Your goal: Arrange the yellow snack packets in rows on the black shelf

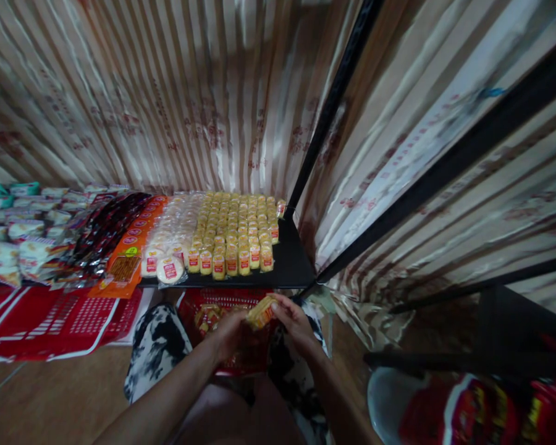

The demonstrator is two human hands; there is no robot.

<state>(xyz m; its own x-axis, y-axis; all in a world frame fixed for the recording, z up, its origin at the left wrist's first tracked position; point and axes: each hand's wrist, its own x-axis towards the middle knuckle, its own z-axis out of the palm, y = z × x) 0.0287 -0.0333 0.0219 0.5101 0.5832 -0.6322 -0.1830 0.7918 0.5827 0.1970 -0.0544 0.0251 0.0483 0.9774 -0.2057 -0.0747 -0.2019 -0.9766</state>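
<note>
Between my two hands, above a red basket (241, 366), is a small yellow wrapped snack cake (261, 313). My left hand (231, 334) grips its left end, and my right hand (293, 316) pinches its right end with thumb and fingers. More yellow packets (207, 316) lie in the basket, partly hidden by my left hand. Just beyond, rows of similar yellow snack cakes (231, 259) stand upright on a black shelf (290, 262). Round white wrapped cakes (170, 270) are stacked to the left of those rows.
Orange snack bags (123, 272), dark shiny packets (102, 232) and white packets (37, 250) fill the shelf's left side. Red baskets (69, 324) sit below at left. Black posts (331, 105) rise at the right before a striped curtain (204, 93). A white tub (389, 395) stands lower right.
</note>
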